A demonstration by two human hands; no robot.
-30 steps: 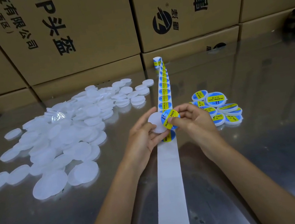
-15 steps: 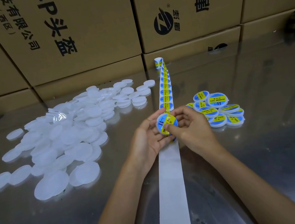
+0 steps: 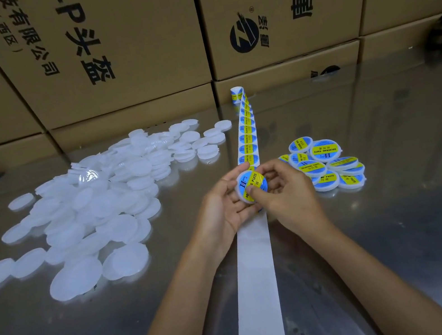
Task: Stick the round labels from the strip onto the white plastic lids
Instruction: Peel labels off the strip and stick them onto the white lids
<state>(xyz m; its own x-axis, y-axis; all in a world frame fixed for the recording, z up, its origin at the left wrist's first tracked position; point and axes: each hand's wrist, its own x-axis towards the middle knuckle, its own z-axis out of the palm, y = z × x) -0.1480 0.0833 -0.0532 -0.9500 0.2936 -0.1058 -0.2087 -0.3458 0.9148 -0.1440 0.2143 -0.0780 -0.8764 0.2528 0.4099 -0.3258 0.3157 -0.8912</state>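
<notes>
Currently left hand (image 3: 223,211) cradles round white plastic lid (image 3: 251,186), blue-yellow label facing up; right hand (image 3: 285,188) thumb presses it. White backing strip (image 3: 258,278) runs lengthwise away across steel bench (image 3: 403,238).

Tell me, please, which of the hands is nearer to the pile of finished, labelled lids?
The right hand. It sits just left of the labelled lids, its knuckles close beside the pile. The left hand is farther off, on the other side of the held lid.

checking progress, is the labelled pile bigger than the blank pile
No, the labelled pile holds far fewer lids than the blank pile.
</notes>
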